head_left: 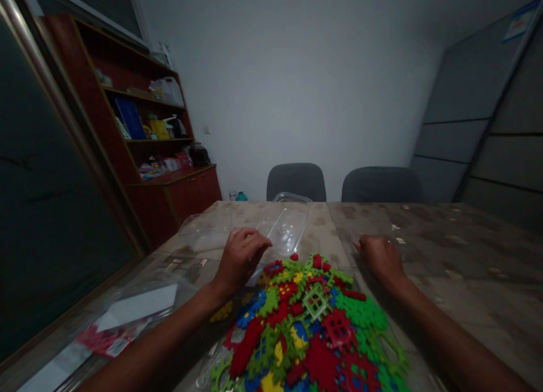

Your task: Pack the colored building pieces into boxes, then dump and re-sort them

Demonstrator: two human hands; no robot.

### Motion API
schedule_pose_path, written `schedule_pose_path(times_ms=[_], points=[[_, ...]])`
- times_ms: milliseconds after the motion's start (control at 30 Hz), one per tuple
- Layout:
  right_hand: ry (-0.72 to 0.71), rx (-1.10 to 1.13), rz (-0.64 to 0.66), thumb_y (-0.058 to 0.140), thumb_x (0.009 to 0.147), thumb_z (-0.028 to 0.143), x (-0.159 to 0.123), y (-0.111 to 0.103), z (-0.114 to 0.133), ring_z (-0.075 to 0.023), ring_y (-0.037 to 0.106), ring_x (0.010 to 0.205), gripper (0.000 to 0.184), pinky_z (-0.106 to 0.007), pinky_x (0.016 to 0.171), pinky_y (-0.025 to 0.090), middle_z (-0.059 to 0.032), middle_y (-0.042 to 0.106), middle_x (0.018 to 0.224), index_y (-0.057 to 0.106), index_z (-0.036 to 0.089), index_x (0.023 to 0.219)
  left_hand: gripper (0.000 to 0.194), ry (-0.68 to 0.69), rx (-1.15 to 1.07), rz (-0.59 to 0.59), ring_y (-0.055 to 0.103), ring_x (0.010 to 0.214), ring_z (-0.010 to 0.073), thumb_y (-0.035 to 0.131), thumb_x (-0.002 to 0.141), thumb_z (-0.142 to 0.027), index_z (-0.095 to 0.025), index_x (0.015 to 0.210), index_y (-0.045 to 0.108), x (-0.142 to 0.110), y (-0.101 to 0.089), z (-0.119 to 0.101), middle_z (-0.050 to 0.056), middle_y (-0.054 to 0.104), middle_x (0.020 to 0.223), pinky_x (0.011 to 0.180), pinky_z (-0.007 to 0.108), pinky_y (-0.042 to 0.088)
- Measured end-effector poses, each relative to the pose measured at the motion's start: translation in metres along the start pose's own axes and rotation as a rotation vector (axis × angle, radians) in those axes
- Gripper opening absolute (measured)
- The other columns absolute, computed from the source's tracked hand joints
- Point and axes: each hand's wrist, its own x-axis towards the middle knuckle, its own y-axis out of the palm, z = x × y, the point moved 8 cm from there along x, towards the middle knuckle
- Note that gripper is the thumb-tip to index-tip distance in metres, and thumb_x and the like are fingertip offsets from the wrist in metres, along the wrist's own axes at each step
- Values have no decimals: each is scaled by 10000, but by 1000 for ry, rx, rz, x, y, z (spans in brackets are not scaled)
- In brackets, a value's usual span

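A heap of interlocking plastic waffle-block pieces (309,324) in red, green, blue and yellow lies on the table, between the two hands and toward the viewer. Some pieces are linked together, and one pale green square with a window-like grid sits near the top.

The left hand (241,259) is just beyond the heap's left side, palm down, with its fingers (258,242) loosely curved and pointing right. It holds nothing. The left forearm (165,330) reaches in from the lower left.

The right hand (380,261) is just to the right of the heap, palm down and loosely curled, also empty, its fingertips turned inward. The right forearm (449,341) angles in from the lower right.

Directly beyond the left fingers is a clear plastic tray (285,228); whether they touch it cannot be told. Left of the left hand lies a plastic bag with a red and white label (112,335). The mottled tabletop (428,267) stretches past both hands. Farther ahead stand two dark gray chairs (296,182), and a red wooden bookcase (148,132) stands to the far left.
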Motion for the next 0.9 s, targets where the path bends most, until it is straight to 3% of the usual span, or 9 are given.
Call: schedule_pose_path(times_ms=[167,233,300,400,500,567,667,767,900], points=[[29,38,-20,509,993,394,-4,-16,5,-199,686,701,303,-331,655,532,-69,711,773,706,166,959,183,-20,-105,-3,623,883,230,501,988,-187,-210,914,667,13,8,-13,39,743,844,819,379,422],[-9,96,-62,418,999,354,-8,-37,5,-220,698,669,359,-325,646,518,-70,712,704,702,155,1093,165,-1,-178,-1,615,877,225,513,987,-189,-203,921,663,18,10,-23,42,733,843,812,369,422],[-60,143,-120,383,977,339,-16,-63,4,-216,704,693,439,-316,679,513,-55,726,745,597,163,1318,168,31,-252,32,612,879,219,510,994,-190,-199,929,664,24,16,-36,43,728,851,813,361,419],[-261,230,-166,424,915,344,-40,-94,10,-203,676,671,588,-315,680,510,-61,730,840,441,177,1478,199,127,-323,122,623,910,212,496,1009,-194,-204,930,678,34,31,-62,38,736,853,850,360,417],[-482,329,-55,457,896,368,-61,-99,17,-187,653,615,473,-306,631,515,-70,743,866,602,241,1328,164,212,-333,182,639,934,203,547,995,-199,-215,931,697,46,46,-88,28,744,860,887,363,426],[-493,355,1,477,894,415,-61,-98,8,-202,673,636,355,-327,632,525,-78,764,904,707,276,1126,135,235,-344,170,643,978,209,565,985,-194,-219,966,696,54,50,-101,36,755,930,914,379,441],[-352,379,-38,526,860,526,-44,-104,-29,-236,698,628,332,-360,619,523,-75,780,876,741,304,980,205,204,-396,101,591,1164,242,544,978,-177,-222,1155,636,61,48,-110,92,693,1244,989,438,450],[-131,394,-153,566,826,590,-27,-119,-89,-274,723,652,377,-373,617,501,-109,774,803,741,284,960,367,143,-434,101,516,1286,261,544,940,-133,-217,1298,545,58,50,-109,130,561,1425,1046,473,437],[93,353,-244,586,847,457,-25,-127,-162,-296,715,620,246,-394,596,452,-150,732,655,706,243,833,354,63,-395,318,537,1250,272,582,867,-48,-180,1194,611,56,81,-108,129,585,1388,1042,457,464]])
